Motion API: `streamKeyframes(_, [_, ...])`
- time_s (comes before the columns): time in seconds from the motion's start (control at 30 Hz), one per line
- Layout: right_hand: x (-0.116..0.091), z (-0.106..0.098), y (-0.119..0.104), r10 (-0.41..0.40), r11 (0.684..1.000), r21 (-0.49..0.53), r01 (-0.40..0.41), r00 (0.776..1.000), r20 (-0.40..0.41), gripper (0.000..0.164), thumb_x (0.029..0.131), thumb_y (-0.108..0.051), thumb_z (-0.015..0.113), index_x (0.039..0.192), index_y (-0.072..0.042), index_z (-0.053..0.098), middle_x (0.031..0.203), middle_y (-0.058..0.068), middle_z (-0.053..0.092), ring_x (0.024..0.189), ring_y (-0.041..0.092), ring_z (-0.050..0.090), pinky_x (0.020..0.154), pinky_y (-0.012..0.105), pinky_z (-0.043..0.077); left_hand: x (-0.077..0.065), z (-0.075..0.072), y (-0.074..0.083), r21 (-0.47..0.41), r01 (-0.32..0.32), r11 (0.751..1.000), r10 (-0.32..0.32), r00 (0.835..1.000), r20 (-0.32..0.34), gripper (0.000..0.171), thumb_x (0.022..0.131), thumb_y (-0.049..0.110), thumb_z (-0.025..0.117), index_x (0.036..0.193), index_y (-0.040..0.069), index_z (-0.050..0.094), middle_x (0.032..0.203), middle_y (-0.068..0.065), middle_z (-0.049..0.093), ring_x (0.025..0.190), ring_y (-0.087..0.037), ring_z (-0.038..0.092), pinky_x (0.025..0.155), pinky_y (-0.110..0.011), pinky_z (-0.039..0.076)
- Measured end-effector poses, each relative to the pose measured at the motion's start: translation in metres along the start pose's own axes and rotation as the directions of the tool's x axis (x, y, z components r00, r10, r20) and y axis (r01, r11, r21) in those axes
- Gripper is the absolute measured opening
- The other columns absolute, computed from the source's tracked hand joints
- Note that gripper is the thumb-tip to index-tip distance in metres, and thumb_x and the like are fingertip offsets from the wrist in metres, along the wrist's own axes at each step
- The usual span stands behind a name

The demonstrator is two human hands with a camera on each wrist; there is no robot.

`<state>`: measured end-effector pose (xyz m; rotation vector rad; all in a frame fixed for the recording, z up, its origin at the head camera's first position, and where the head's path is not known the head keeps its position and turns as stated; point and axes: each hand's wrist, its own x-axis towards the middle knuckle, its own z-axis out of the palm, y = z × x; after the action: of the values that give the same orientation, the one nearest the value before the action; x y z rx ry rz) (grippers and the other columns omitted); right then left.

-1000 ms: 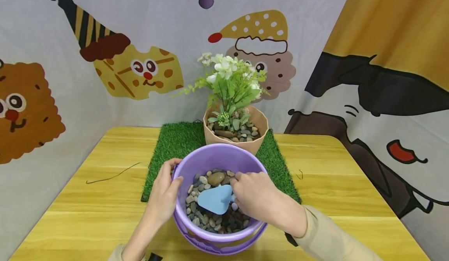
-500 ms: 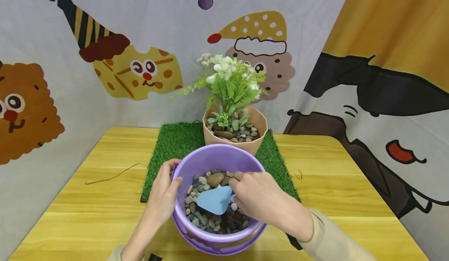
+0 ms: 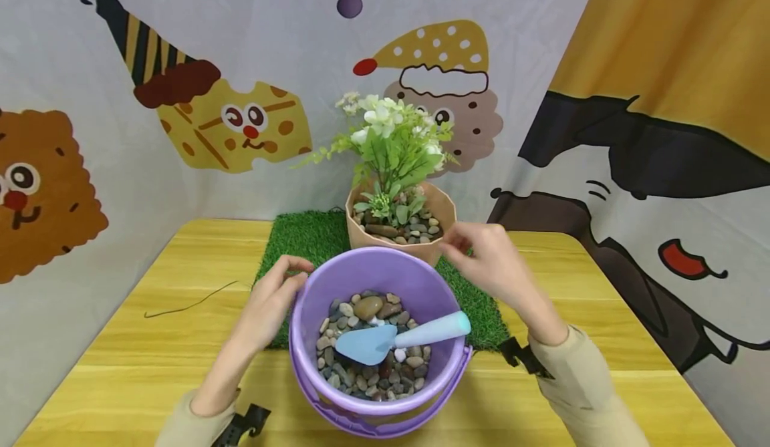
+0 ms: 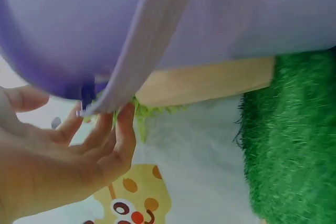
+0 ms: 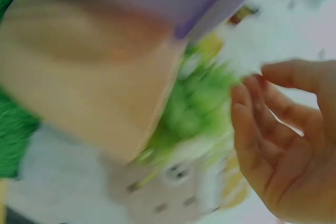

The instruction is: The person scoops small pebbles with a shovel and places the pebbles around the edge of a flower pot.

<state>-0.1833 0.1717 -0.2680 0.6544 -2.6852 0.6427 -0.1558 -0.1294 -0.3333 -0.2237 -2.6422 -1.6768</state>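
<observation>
A purple bucket [image 3: 375,270] stands at the front of the table, with several river pebbles [image 3: 355,377] inside. Across those stones lies a small trowel [image 3: 433,331], its blue blade flat on them and its pale handle leaning over the right rim. My left hand [image 3: 271,303] is at the bucket's left rim with fingers loosely bent; in the left wrist view its fingertips are close by the handle hinge. Empty and loosely curved, my right hand [image 3: 493,263] hovers beyond the bucket's right rim, close to the flowerpot [image 3: 444,210]. The right wrist view is blurred.
Behind the bucket, the pot holds pebbles and a white-flowered plant [image 3: 391,146]. It stands on a green turf mat [image 3: 301,233]. A thin dark wire [image 3: 192,305] lies left on the wooden table [image 3: 150,367]. A printed cloth [image 3: 271,19] hangs behind.
My right hand has let go of the trowel and moved up and right, towards the pot. The trowel stays on the stones. My left hand has loosened from the bucket's rim, its fingers shifting slightly.
</observation>
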Motion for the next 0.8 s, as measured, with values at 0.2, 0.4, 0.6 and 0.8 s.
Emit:
streamKeyframes(0.2, [0.028, 0.012, 0.059, 0.34, 0.917, 0.175, -0.357, 0.933, 0.119, 0.025, 0.092, -0.032, 0.05, 0.091, -0.01, 0.061, 0.072, 0.006, 0.062, 0.062, 0.015, 0.056, 0.055, 0.026, 0.049, 0.061, -0.012, 0.002, 0.068, 0.018, 0.998, -0.028, 0.987, 0.155, 0.036, 0.097, 0.028, 0.034, 0.121, 0.005, 0.046, 0.121, -0.017, 0.054, 0.109, -0.031, 0.055, 0.089, -0.042, 0.05])
streamKeyframes(0.4, [0.04, 0.03, 0.085, 0.461, 0.787, 0.29, -0.544, 0.831, 0.311, 0.042, 0.095, -0.042, 0.04, 0.09, -0.002, 0.054, 0.071, 0.007, 0.054, 0.061, 0.015, 0.053, 0.055, 0.025, 0.048, 0.117, -0.008, 0.001, 0.118, 0.048, 0.992, -0.078, 0.962, 0.261, 0.043, 0.098, 0.033, 0.03, 0.123, 0.002, 0.047, 0.122, -0.019, 0.053, 0.109, -0.031, 0.054, 0.088, -0.039, 0.05])
streamKeyframes(0.6, [0.042, 0.04, 0.083, 0.46, 0.77, 0.309, -0.559, 0.821, 0.34, 0.046, 0.094, -0.041, 0.042, 0.084, 0.002, 0.056, 0.064, 0.007, 0.055, 0.054, 0.014, 0.052, 0.052, 0.025, 0.049, 0.15, 0.003, 0.002, 0.149, 0.067, 0.987, -0.112, 0.941, 0.319, 0.049, 0.097, 0.042, 0.029, 0.116, 0.002, 0.05, 0.115, -0.018, 0.055, 0.1, -0.027, 0.056, 0.078, -0.033, 0.051])
streamKeyframes(0.8, [0.045, 0.042, 0.076, 0.483, 0.764, 0.303, -0.57, 0.816, 0.317, 0.037, 0.092, -0.03, 0.045, 0.069, -0.003, 0.057, 0.057, 0.003, 0.055, 0.049, 0.013, 0.05, 0.048, 0.024, 0.047, 0.165, 0.012, 0.004, 0.19, 0.017, 0.982, -0.075, 0.95, 0.303, 0.036, 0.096, 0.032, 0.03, 0.094, 0.005, 0.052, 0.09, -0.01, 0.055, 0.082, -0.02, 0.056, 0.067, -0.028, 0.05])
